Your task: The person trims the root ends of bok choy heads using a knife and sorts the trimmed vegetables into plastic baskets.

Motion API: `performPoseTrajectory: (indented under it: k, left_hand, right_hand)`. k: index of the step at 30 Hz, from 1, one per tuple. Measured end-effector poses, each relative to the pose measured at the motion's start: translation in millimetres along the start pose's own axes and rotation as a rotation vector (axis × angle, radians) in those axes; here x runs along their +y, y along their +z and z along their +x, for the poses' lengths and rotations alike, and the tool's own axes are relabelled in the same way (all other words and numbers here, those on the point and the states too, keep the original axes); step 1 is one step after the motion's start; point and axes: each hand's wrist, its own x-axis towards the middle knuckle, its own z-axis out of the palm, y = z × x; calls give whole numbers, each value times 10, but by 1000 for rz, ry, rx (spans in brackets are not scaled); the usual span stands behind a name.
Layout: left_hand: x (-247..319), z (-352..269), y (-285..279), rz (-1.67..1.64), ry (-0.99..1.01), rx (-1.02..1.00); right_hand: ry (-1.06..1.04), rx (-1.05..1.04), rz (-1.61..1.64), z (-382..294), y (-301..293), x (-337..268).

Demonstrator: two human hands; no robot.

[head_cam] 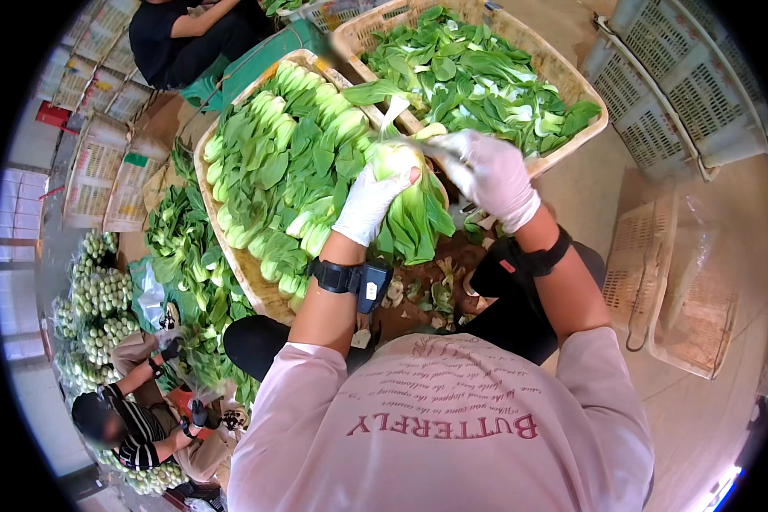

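Note:
My left hand (370,203), in a white glove, grips a head of bok choy (417,214) with its pale base up and its green leaves hanging down. My right hand (494,179), also gloved, is closed on what looks like a small knife (430,147). Motion blurs the blade, which lies at the base of the bok choy. A loose leaf (393,112) stands out just beyond that base. Beneath and left of my hands, a plastic crate (272,306) holds rows of bok choy heads. Farther right, a second crate (600,128) is heaped with loose leaves.
Leaf trimmings (445,281) litter the floor between my knees. Untrimmed bok choy (195,256) is piled left of the crate. Nearby sits a person (141,422) in dark gloves; another person (179,38) is at upper left. Stacked crates (672,77) and a separate crate (691,320) stand right.

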Motion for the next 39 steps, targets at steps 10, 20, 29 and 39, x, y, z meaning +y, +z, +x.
performPoseTrajectory:
  k: [10, 20, 29, 39]
  left_hand:
    - [168, 83, 153, 741, 88, 91]
    - [246, 63, 235, 455, 682, 92]
    - [85, 69, 202, 237, 367, -87]
    - [76, 185, 129, -718, -12, -109]
  right_hand:
    - [-44, -37, -249, -105, 99, 63]
    - [786, -266, -487, -95, -355, 1032]
    - [504, -120, 632, 35, -245, 455]
    - [131, 433, -166, 137, -180, 541]
